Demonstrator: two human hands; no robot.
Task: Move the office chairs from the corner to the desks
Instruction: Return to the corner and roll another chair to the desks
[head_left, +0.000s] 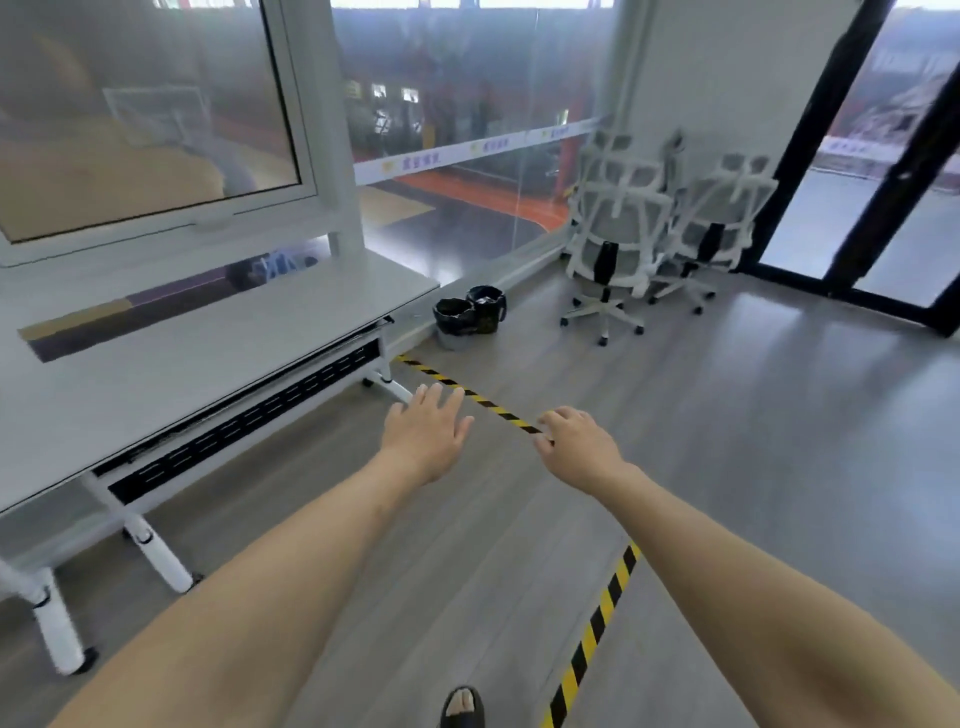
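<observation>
Two white-framed office chairs with grey mesh backs stand in the far right corner, the nearer chair to the left and a second chair beside it by the dark door frame. A white desk runs along the left under the window. Both my arms reach forward over the floor, well short of the chairs. My left hand has its fingers spread straight and holds nothing. My right hand hangs with loosely curled fingers, also holding nothing.
Two small bins with black liners sit by the glass wall between desk and chairs. Yellow-black tape crosses the grey floor, with another tape strip near my foot. The desk legs have castors. A glass door stands at right.
</observation>
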